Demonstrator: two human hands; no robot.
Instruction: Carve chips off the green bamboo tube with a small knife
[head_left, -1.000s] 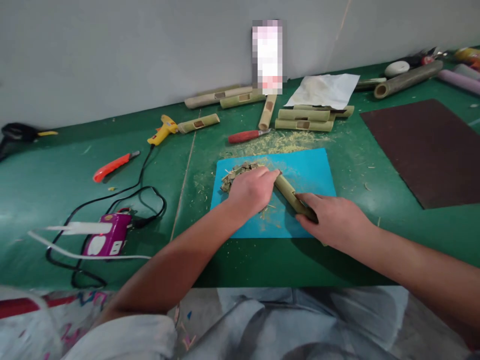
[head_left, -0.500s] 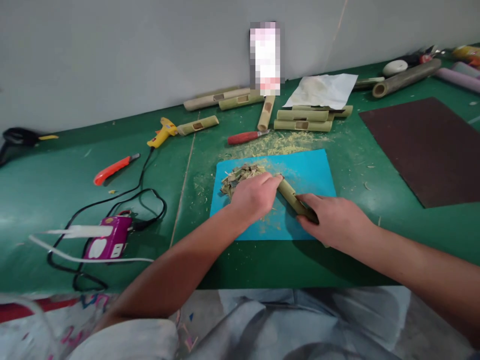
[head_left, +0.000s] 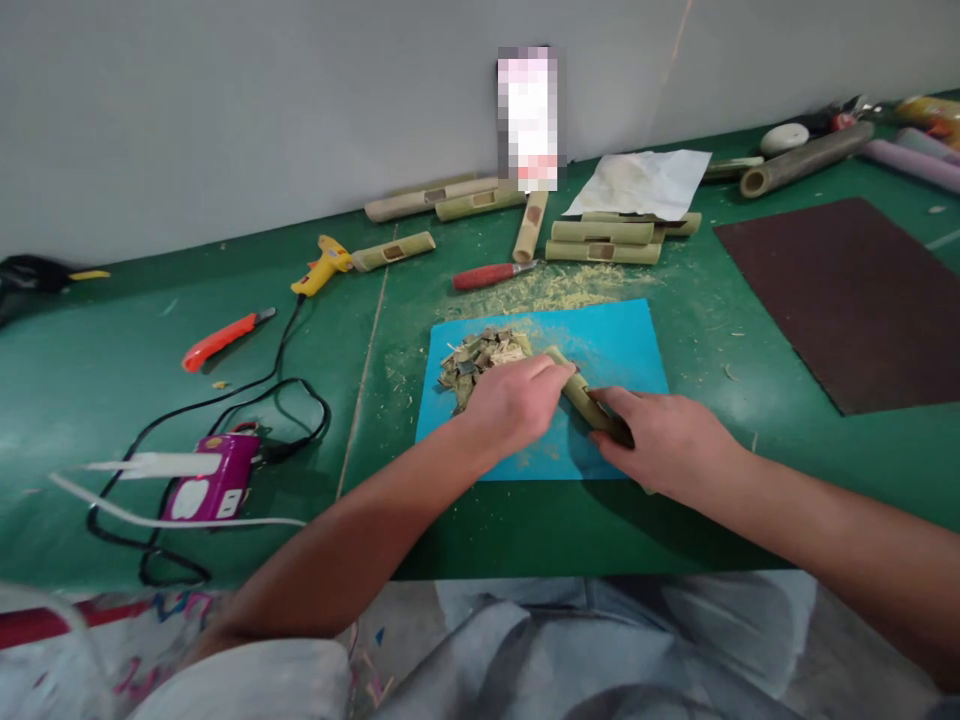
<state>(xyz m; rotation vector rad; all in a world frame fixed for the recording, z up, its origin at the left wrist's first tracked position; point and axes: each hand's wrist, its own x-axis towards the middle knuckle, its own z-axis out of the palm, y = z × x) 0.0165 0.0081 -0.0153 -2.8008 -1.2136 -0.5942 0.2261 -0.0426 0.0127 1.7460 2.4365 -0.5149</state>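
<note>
A short bamboo tube (head_left: 584, 401) with a notch cut in its side lies slanted over a blue sheet (head_left: 634, 340). My right hand (head_left: 670, 440) is wrapped round its near end, with the thumb beside the notch. My left hand (head_left: 521, 400) is closed, its fingertips pressed to the tube between the far end and the notch. Whatever those fingers may pinch is hidden. Left of the tube, partly behind my left hand, sits a heap of bamboo chips (head_left: 474, 362). Pale dust covers parts of the sheet.
Beyond the sheet lie a red-handled knife (head_left: 487, 276) and several notched bamboo tubes (head_left: 604, 251), some under white paper (head_left: 637, 183). On the left are a yellow glue gun (head_left: 324, 268), an orange cutter (head_left: 225, 342) and a purple power strip (head_left: 216, 478) with cords. A brown board (head_left: 847, 300) lies right.
My left hand has slid along the tube toward my right hand, uncovering the tube's far end and more chips. The right hand keeps its grip. The whole view has shifted slightly.
</note>
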